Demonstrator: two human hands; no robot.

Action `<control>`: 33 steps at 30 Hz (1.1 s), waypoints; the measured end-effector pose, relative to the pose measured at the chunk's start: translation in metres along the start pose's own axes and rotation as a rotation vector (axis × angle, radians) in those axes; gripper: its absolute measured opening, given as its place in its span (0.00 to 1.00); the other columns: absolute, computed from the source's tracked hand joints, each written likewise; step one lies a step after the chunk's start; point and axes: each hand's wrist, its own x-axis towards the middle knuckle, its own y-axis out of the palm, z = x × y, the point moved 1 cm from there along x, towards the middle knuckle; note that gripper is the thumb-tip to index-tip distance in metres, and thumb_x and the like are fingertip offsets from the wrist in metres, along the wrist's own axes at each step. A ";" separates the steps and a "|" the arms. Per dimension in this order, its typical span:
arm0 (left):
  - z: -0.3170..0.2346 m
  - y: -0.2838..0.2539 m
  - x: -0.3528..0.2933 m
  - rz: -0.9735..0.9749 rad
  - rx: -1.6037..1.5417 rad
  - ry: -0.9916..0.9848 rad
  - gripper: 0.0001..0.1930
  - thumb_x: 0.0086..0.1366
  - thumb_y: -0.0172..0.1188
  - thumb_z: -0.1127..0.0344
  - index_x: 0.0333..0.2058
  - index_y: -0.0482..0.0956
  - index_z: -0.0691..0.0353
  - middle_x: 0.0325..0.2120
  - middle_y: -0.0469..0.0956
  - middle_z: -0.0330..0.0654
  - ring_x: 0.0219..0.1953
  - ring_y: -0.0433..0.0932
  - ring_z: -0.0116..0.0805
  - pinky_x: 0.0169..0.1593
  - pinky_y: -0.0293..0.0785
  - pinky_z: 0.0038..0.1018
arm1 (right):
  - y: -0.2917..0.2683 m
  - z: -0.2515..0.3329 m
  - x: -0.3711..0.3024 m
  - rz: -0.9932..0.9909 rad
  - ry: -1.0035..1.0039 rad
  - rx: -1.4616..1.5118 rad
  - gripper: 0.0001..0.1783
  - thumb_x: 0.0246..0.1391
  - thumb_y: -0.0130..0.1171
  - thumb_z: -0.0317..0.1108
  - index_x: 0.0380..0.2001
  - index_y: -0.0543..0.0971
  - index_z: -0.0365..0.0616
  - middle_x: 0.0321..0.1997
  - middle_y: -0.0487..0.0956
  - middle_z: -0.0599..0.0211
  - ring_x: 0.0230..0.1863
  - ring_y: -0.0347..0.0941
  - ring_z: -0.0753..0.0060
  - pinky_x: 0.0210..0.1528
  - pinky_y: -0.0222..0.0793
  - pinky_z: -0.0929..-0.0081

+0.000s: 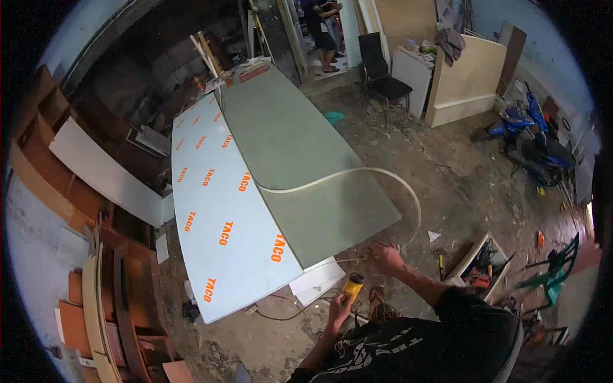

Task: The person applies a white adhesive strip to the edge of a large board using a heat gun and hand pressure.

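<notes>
while the left hand (340,309) grips a yellow tool (351,289), the right hand (387,260), grip unclear, seemingly handles pale strip (377,170), next needing steadiness

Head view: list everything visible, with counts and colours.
Lettered panel: one, pale blue and orange, centre-left
Plain panel: one, grey-green, right of it
Strip: one, pale, curving over plain panel and floor
Tool: one, yellow and black, lower centre
Sheets: count unclear, white, below panels
Shelving: count unclear, brown, left
Long board: one, white, left
Chair: one, black, upper right
Cabinet: one, white, right of chair
Tall panel: one, beige, upper right
Motorbike: one, blue and black, right
Stool-like item: one, green, lower right
Crate: one, pale, holding tools, lower right
Other person: one, dark clothes, doorway
Floor scraps: uncountable, mixed, scattered
Left hand: one, bare, gripping the tool
Right hand: one, bare, near the strip's end
Shirt: one, black, bottom
</notes>
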 end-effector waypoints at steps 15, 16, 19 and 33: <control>-0.072 -0.100 -0.132 0.686 0.146 0.397 0.24 0.64 0.50 0.57 0.57 0.68 0.61 0.32 0.78 0.61 0.34 0.79 0.58 0.39 0.75 0.43 | 0.185 0.094 -0.219 0.042 1.161 1.956 0.24 0.59 0.48 0.48 0.49 0.71 0.41 0.43 0.76 0.57 0.44 0.73 0.58 0.46 0.69 0.58; -0.066 -0.119 -0.143 0.691 0.170 0.378 0.24 0.64 0.51 0.57 0.57 0.67 0.60 0.32 0.78 0.62 0.34 0.78 0.58 0.39 0.75 0.43 | 0.186 0.119 -0.213 0.047 1.088 1.847 0.20 0.59 0.47 0.45 0.45 0.72 0.39 0.37 0.76 0.58 0.36 0.73 0.60 0.37 0.70 0.61; -0.046 -0.134 -0.156 0.715 0.168 0.370 0.27 0.64 0.53 0.57 0.60 0.66 0.59 0.44 0.76 0.59 0.46 0.78 0.50 0.49 0.73 0.37 | 0.191 0.138 -0.205 -0.065 1.204 1.791 0.18 0.58 0.47 0.43 0.41 0.72 0.39 0.33 0.74 0.61 0.29 0.73 0.63 0.31 0.70 0.65; 0.103 -0.350 -0.143 -0.150 0.199 0.014 0.24 0.61 0.61 0.65 0.55 0.70 0.67 0.44 0.75 0.49 0.46 0.75 0.37 0.47 0.74 0.30 | 0.189 0.165 -0.166 -0.193 0.771 1.391 0.17 0.57 0.55 0.43 0.42 0.71 0.42 0.27 0.73 0.66 0.25 0.71 0.70 0.26 0.69 0.69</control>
